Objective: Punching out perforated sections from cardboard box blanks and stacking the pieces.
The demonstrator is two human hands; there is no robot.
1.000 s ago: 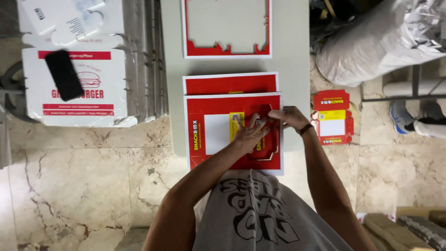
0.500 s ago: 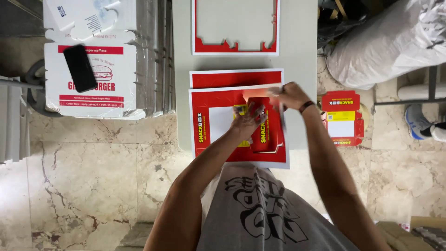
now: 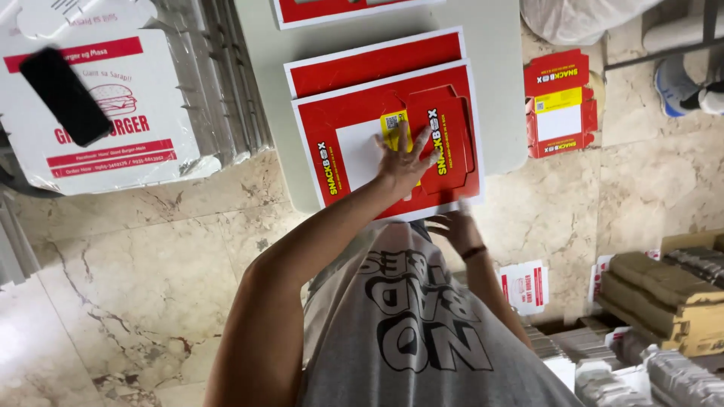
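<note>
The left hand [image 3: 403, 162] presses flat, fingers spread, on the red-and-yellow flat cardboard box blank [image 3: 388, 143], while the right hand [image 3: 456, 226] grips its near edge.

Table [image 3: 498, 113]: stack of flat carton sheets [image 3: 354, 151] at near edge, another sheet [image 3: 332, 11] beyond. Left hand [image 3: 403, 162] flat on top sheet; right hand [image 3: 456, 226] at its near edge. Floor right: folded carton [image 3: 559, 105]. Left: printed box [image 3: 113, 113], phone [image 3: 64, 94] on it.
</note>
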